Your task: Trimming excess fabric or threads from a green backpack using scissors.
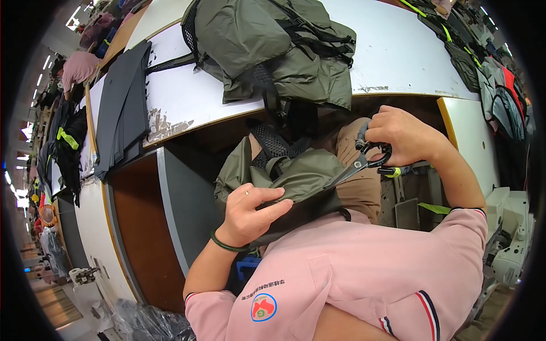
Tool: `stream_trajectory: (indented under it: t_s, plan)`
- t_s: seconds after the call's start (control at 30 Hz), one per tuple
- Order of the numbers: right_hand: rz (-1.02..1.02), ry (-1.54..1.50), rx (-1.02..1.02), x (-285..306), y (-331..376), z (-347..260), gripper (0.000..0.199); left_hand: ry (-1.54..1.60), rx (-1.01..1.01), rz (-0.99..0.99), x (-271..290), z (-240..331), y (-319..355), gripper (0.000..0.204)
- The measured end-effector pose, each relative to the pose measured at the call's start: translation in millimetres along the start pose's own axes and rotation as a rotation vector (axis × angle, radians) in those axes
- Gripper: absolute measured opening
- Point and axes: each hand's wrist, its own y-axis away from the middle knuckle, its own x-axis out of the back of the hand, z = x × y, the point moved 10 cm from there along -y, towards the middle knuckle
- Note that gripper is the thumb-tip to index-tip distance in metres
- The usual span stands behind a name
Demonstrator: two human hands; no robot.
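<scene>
pink polo shirt (364, 273) | striped sleeve cuffs | green bracelet (224, 244)

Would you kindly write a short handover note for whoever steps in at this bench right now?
Left hand: pressed on the olive-green backpack lying on the lap, gripping its fabric.
Right hand: holding scissors, blades at the bag's upper right edge.
More olive backpacks are heaped on the white table; dark fabric panels lie at its left end.
Done: cannot tell what has been cut.
Left: apparently trimming this bag, possibly the heap too.
</scene>
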Motion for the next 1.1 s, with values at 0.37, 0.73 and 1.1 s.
stream_trajectory:
  t_s: [0.37,0.73,1.1]
  plan:
    - [-0.025,0.012,-0.028,-1.8,2.0,3.2,0.03,0.006,0.016,0.02,2.6,-1.3,2.6,0.03]
    - [0.145,-0.269,0.195,-13.2,-50.6,-64.3,0.023,0.238,0.26,-0.046,-12.2,-19.2,-21.5,0.023]
    - [0.158,-0.379,0.032,-14.3,-35.9,-21.2,0.024,0.131,0.493,-0.168,16.3,-55.3,27.0,0.016]
